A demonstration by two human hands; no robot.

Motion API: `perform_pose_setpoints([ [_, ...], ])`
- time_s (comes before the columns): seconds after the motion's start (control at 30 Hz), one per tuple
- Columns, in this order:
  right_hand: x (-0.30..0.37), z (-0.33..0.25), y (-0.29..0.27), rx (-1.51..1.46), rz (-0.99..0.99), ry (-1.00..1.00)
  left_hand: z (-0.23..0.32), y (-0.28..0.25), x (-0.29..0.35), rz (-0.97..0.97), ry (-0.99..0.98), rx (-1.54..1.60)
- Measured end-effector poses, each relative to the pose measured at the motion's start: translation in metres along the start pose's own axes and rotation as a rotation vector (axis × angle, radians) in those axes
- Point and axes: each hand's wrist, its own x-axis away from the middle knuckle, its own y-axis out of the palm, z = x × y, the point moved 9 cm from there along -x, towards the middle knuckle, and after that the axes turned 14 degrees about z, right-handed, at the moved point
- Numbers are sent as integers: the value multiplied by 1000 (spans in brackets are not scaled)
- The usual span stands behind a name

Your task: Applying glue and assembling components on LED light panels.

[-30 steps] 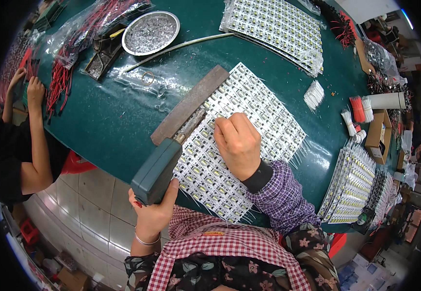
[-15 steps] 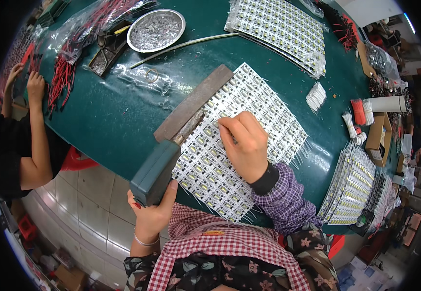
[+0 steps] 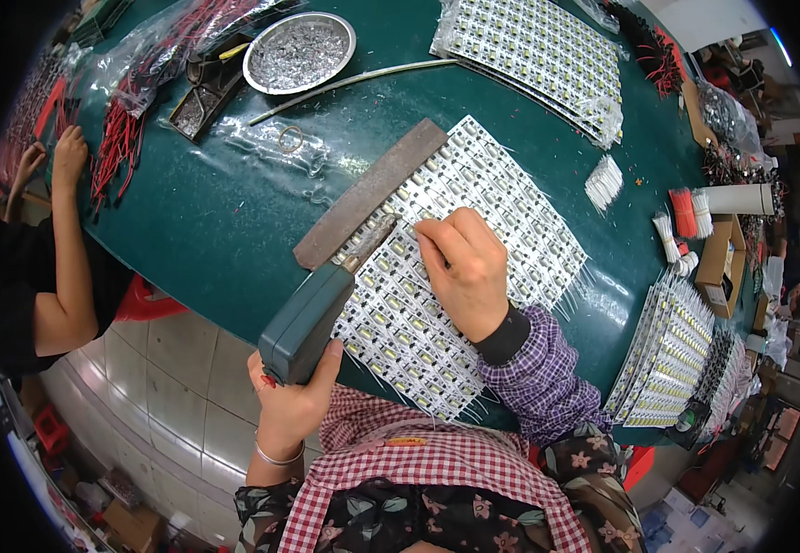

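A white panel of small LED circuit boards [image 3: 409, 341] lies slanted on the green table in front of me, with thin wires sticking out along its edges. A rusty flat metal bar [image 3: 363, 198] rests along its upper left edge. My left hand [image 3: 294, 405] is wrapped around the handle of a dark green soldering gun [image 3: 303, 318]; its tip is over the boards, close to the bar. Over the panel's middle, my right hand [image 3: 469, 276] is closed in a pinch near that tip. Whatever its fingers hold is too small to make out.
At the back stand a metal bowl [image 3: 299, 55] of silvery scraps and a stack of LED panels [image 3: 534, 64]. More panels [image 3: 663, 355] lie at right, near wire bundles [image 3: 681, 212] and a cardboard box [image 3: 721, 267]. A co-worker's arm [image 3: 73, 240] is at left by red wires [image 3: 116, 157].
The soldering gun in my left hand has shifted right and its tip now lies further from the bar, over the boards. My right hand has barely moved.
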Motion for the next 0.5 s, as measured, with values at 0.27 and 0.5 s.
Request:
perform_pose_setpoints([
  [0.27, 1, 0, 1, 10, -5, -5, 7, 0, 0, -34, 58, -40],
  [0.5, 0, -1, 0, 14, -3, -10, -7, -14, 6, 41, 126, -15],
])
